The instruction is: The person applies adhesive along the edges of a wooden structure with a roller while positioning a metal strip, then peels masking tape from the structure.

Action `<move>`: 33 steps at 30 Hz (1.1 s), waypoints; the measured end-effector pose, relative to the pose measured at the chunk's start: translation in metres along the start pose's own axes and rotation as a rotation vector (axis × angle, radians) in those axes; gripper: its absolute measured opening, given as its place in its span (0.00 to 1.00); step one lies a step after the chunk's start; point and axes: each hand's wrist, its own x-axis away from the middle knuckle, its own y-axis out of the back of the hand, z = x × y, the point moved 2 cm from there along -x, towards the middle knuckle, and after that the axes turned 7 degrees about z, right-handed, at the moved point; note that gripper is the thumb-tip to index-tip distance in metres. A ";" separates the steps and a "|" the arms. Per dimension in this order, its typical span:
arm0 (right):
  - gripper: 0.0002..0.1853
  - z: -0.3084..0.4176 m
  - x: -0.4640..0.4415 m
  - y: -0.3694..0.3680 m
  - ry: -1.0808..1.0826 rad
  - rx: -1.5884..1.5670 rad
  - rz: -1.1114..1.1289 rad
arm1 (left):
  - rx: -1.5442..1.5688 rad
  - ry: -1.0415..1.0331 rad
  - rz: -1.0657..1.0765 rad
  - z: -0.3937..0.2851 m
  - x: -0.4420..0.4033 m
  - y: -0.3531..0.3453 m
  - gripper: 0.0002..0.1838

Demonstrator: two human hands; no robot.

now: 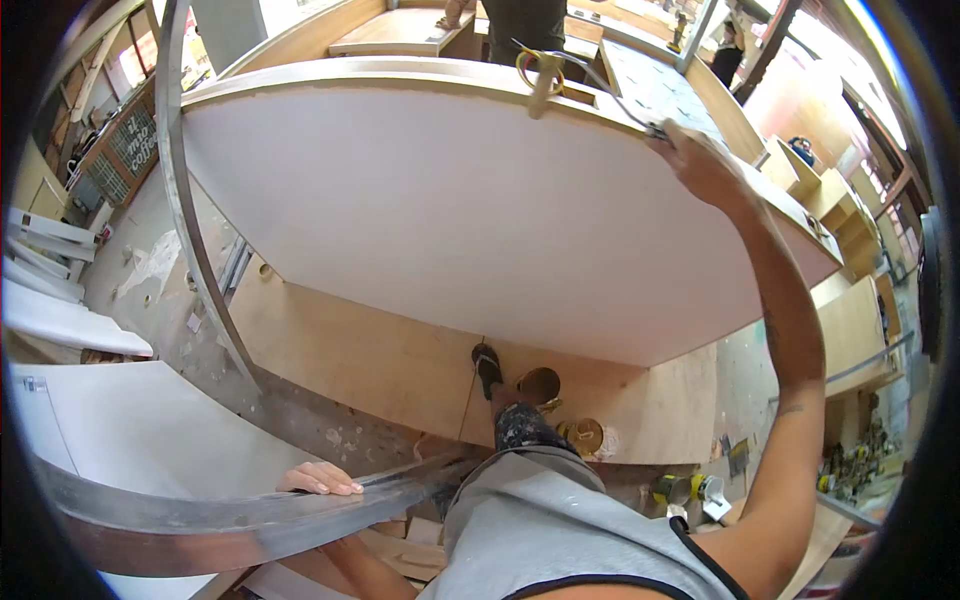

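Observation:
My left hand (322, 478) is at the lower left, its fingers hooked over the upper edge of a wide grey metal bar (240, 520). Part of that hand is hidden behind the bar. At the upper right, my right hand (690, 165) is closed at the top edge of a large white panel (450, 210). A small dark piece shows at its fingertips, too unclear to name. Close to it, a thin grey cable (610, 95) curves down from a yellow loop (530, 70) on the panel's wooden top edge.
A plywood sheet (350, 340) lies beneath the panel, with open cans (582, 436) beside my leg. A curved metal post (185, 210) rises at left. Another person (525, 30) stands behind the panel. Wooden cabinets (840, 215) stand at right, a white board (150, 410) at lower left.

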 end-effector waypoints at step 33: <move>0.18 -0.120 0.098 0.014 -0.127 0.085 -0.058 | -0.131 0.029 -0.266 0.029 -0.025 -0.023 0.18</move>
